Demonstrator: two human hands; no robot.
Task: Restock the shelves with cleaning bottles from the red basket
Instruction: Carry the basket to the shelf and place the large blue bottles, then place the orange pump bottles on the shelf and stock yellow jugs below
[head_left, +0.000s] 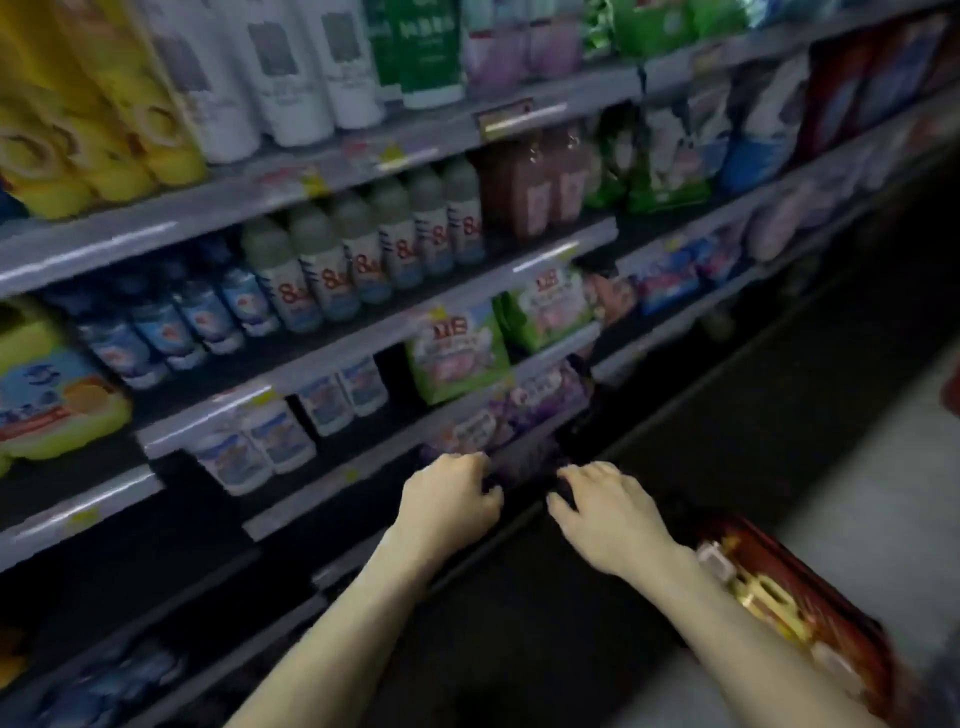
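The shelves (311, 192) ran tilted across the view, with packed rows up top. The low tier where you worked was dark and blurred.

Judged step: seating a dark purple item (524, 462) at the front edge of that low tier, below the purple pouches (540, 400). To do it well you needed to push it straight back with both hands level. It had to stay upright, label out, in line with its neighbours, and you had to avoid clipping the white bottles (260, 441) off to the left.

The red basket (831, 597) sat low at the right, just beside and partly under your right forearm. Yellow-and-white bottles (763, 592) showed in it, so there was stock left to shelve.

Your left hand (449, 499) was at the item's left side, fingers curled in. Your right hand (608, 514) was at its right side, fingers bent down, tips on something dark. The item lay between them, touching or very near both. It was too dark to tell whether either hand gripped it, or whether it was a bottle or a pouch. The basket bottles were near your right wrist and well apart from your left hand.
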